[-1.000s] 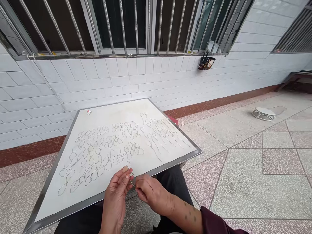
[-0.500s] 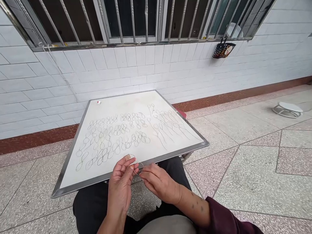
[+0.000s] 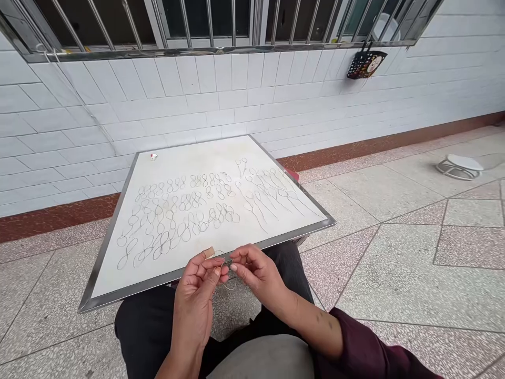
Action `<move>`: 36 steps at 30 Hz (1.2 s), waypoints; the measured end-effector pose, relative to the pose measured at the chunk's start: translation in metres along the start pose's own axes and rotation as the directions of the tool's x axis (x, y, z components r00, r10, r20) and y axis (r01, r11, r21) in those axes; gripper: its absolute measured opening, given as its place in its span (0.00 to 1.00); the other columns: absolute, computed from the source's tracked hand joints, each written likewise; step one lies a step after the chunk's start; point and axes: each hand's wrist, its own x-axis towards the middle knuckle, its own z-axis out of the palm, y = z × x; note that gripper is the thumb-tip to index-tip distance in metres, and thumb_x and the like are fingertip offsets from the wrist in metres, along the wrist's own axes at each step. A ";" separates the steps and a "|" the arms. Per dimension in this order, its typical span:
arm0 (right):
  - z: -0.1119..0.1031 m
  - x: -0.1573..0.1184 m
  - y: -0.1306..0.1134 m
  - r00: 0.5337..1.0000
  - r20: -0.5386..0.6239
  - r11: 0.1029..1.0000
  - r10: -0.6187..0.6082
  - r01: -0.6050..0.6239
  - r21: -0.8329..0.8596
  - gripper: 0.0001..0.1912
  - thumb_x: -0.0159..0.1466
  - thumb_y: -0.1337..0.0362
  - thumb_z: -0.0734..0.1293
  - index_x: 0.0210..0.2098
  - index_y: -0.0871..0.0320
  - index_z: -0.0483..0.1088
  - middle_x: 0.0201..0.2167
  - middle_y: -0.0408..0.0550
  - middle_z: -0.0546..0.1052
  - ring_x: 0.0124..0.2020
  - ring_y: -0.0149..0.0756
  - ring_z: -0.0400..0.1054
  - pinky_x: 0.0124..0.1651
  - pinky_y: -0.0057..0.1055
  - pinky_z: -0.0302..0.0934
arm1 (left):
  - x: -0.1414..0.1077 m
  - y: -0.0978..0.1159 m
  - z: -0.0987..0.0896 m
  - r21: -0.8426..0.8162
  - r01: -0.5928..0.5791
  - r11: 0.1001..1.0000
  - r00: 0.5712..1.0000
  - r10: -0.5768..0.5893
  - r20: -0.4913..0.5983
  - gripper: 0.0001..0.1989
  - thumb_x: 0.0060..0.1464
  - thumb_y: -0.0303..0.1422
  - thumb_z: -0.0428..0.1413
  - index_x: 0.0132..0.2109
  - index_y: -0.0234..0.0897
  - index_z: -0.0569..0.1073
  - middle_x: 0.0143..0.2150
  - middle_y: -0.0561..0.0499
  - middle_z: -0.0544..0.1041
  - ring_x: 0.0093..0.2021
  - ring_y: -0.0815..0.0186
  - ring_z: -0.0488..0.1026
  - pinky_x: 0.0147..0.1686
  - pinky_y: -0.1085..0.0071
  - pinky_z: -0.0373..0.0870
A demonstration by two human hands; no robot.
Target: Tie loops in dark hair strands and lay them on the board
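Observation:
My left hand (image 3: 195, 297) is pinched on a thin, pale looped cord (image 3: 235, 284) just off the table's front edge. A tan strip (image 3: 209, 252), like tape or a plaster, is wrapped around one of its fingers. My right hand (image 3: 262, 276) faces it from the right, thumb and fingertips closed at the same cord. One loop hangs below the fingertips, and another bit curves above them. Whether the cord is wire or thread is too fine to tell. Rows of similar figure-eight loops (image 3: 161, 245) lie on the white table (image 3: 189, 152).
Single-looped cords with long tails (image 3: 260, 210) lie on the table's right side. A small red-and-white object (image 3: 153, 157) sits at the far left corner. Behind are a tiled wall and barred window, with a dark patterned bag (image 3: 366, 64) hanging. A low white stool (image 3: 460, 166) stands right.
My right hand has shifted up and turned, its fingertips now at the cord beside my left fingers. The loop hangs lower between the hands. The view has tilted slightly down.

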 end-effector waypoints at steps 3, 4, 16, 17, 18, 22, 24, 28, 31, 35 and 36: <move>-0.001 -0.001 0.003 0.999 0.019 0.999 0.040 -0.040 0.007 0.06 0.65 0.61 0.68 0.42 0.54 0.73 0.32 0.44 0.73 0.32 0.33 0.69 0.32 0.28 0.65 | -0.001 -0.001 0.001 0.035 -0.001 0.999 1.000 0.000 0.017 0.22 0.49 0.35 0.68 0.51 0.38 0.76 0.42 0.48 0.80 0.40 0.64 0.77 0.42 0.68 0.74; -0.001 -0.001 0.003 0.999 0.022 0.999 0.049 -0.049 0.006 0.06 0.65 0.61 0.68 0.42 0.54 0.74 0.32 0.45 0.73 0.33 0.33 0.69 0.32 0.29 0.65 | -0.002 -0.001 0.002 0.049 -0.001 0.999 1.000 0.000 0.019 0.22 0.49 0.36 0.68 0.51 0.38 0.76 0.42 0.48 0.80 0.39 0.65 0.77 0.41 0.68 0.74; -0.001 -0.003 -0.001 0.994 0.037 0.994 0.103 -0.104 0.041 0.08 0.65 0.58 0.69 0.38 0.55 0.71 0.29 0.43 0.71 0.31 0.31 0.65 0.29 0.26 0.61 | -0.001 -0.003 0.006 0.133 -0.012 0.991 1.000 0.010 0.015 0.23 0.47 0.37 0.69 0.50 0.38 0.77 0.39 0.48 0.81 0.36 0.64 0.76 0.36 0.68 0.75; -0.001 -0.003 -0.001 0.994 0.037 0.994 0.103 -0.104 0.044 0.08 0.65 0.58 0.69 0.38 0.55 0.71 0.29 0.43 0.71 0.30 0.31 0.65 0.29 0.26 0.60 | -0.001 -0.002 0.006 0.136 -0.017 0.991 1.000 0.016 0.011 0.23 0.46 0.37 0.69 0.49 0.37 0.77 0.39 0.48 0.81 0.36 0.63 0.77 0.36 0.68 0.75; -0.001 -0.003 -0.002 0.994 0.038 0.994 0.102 -0.104 0.046 0.08 0.65 0.58 0.69 0.38 0.55 0.71 0.29 0.43 0.71 0.30 0.31 0.65 0.29 0.26 0.60 | -0.001 -0.002 0.007 0.138 -0.020 0.990 1.000 0.019 0.009 0.23 0.46 0.38 0.69 0.49 0.37 0.77 0.39 0.48 0.81 0.36 0.63 0.77 0.35 0.68 0.75; -0.001 -0.003 -0.002 0.992 0.062 0.992 0.108 -0.112 0.057 0.10 0.65 0.56 0.69 0.38 0.56 0.71 0.28 0.42 0.70 0.28 0.29 0.62 0.27 0.25 0.57 | 0.000 -0.003 0.006 0.153 -0.028 0.988 0.999 0.031 -0.018 0.23 0.46 0.38 0.69 0.49 0.38 0.77 0.37 0.50 0.79 0.35 0.64 0.76 0.33 0.69 0.75; -0.001 -0.003 -0.002 0.984 0.108 0.983 0.140 -0.151 0.100 0.12 0.66 0.54 0.68 0.37 0.56 0.71 0.27 0.41 0.69 0.25 0.28 0.60 0.26 0.25 0.57 | 0.002 -0.005 0.004 0.173 -0.028 0.984 0.999 0.034 -0.033 0.24 0.47 0.39 0.69 0.50 0.38 0.76 0.36 0.51 0.78 0.33 0.65 0.75 0.32 0.69 0.75; -0.004 -0.001 -0.003 0.950 0.210 0.926 0.231 -0.281 0.252 0.16 0.66 0.49 0.68 0.38 0.57 0.70 0.27 0.39 0.69 0.23 0.26 0.60 0.25 0.24 0.58 | 0.005 -0.008 0.001 0.205 -0.032 0.978 0.998 0.041 -0.043 0.24 0.48 0.40 0.69 0.52 0.39 0.76 0.35 0.54 0.76 0.32 0.66 0.75 0.32 0.69 0.75; -0.005 0.001 -0.003 0.937 0.239 0.880 0.256 -0.328 0.344 0.18 0.64 0.48 0.70 0.39 0.57 0.70 0.29 0.39 0.70 0.24 0.25 0.63 0.26 0.23 0.59 | 0.006 -0.009 0.000 0.215 -0.039 0.976 0.998 0.048 -0.035 0.23 0.49 0.40 0.68 0.52 0.41 0.76 0.34 0.55 0.75 0.32 0.67 0.75 0.33 0.69 0.75; -0.003 0.001 -0.002 0.918 0.276 0.833 0.285 -0.380 0.402 0.20 0.58 0.51 0.76 0.39 0.57 0.69 0.29 0.39 0.71 0.24 0.25 0.64 0.25 0.21 0.58 | 0.006 -0.010 0.000 0.245 -0.066 0.967 0.997 0.075 -0.030 0.22 0.50 0.40 0.67 0.52 0.41 0.76 0.34 0.55 0.76 0.31 0.67 0.74 0.33 0.68 0.75; -0.003 0.001 -0.001 0.916 0.275 0.830 0.292 -0.385 0.404 0.20 0.57 0.52 0.76 0.38 0.57 0.69 0.28 0.38 0.72 0.24 0.24 0.64 0.24 0.21 0.58 | 0.006 -0.010 0.000 0.253 -0.072 0.965 0.996 0.082 -0.027 0.21 0.51 0.39 0.67 0.52 0.41 0.76 0.34 0.55 0.76 0.30 0.67 0.73 0.33 0.68 0.75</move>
